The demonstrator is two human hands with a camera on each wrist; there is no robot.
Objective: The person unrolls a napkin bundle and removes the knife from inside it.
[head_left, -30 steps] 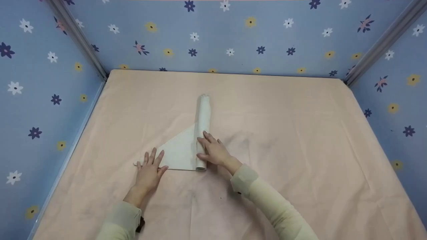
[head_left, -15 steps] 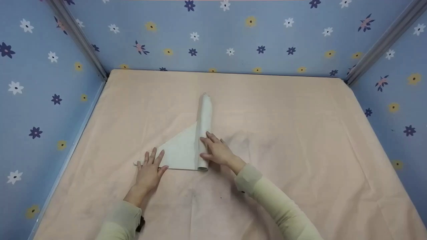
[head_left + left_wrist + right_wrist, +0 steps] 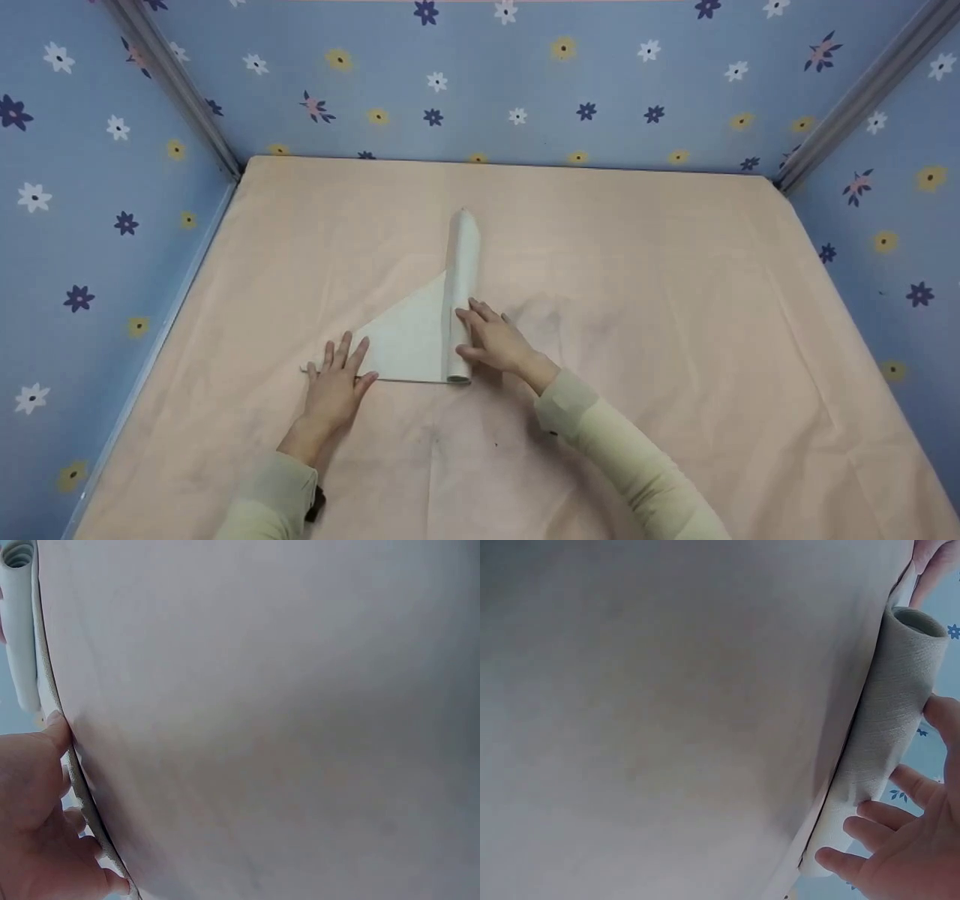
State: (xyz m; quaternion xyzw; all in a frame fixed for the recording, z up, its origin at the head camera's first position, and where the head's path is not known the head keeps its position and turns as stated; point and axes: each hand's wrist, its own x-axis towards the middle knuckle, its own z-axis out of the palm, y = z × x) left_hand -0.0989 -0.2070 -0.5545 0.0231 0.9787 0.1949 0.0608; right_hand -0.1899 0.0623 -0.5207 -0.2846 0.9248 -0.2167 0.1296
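A pale, finely textured cloth lies on the table, partly wound into a long roll (image 3: 465,255) with a flat, slant-edged part (image 3: 405,337) to its left. My left hand (image 3: 332,394) rests with spread fingers on the flat part's left corner. In the left wrist view its thumb (image 3: 56,731) lies at the cloth's near edge. My right hand (image 3: 495,341) touches the near half of the roll with extended fingertips and thumb. From the right wrist, the hollow end of the rolled cloth (image 3: 911,682) shows, the fingers lying along its side.
A peach-coloured cover (image 3: 637,262) with creases spreads over the table. Blue flowered panels (image 3: 480,82) stand behind it and at both sides, joined by grey corner posts (image 3: 855,97). A dark band (image 3: 315,504) sits at the left sleeve.
The roll has shifted slightly to the right together with my right hand, and a little more flat cloth shows beside it. My left hand has stayed in place.
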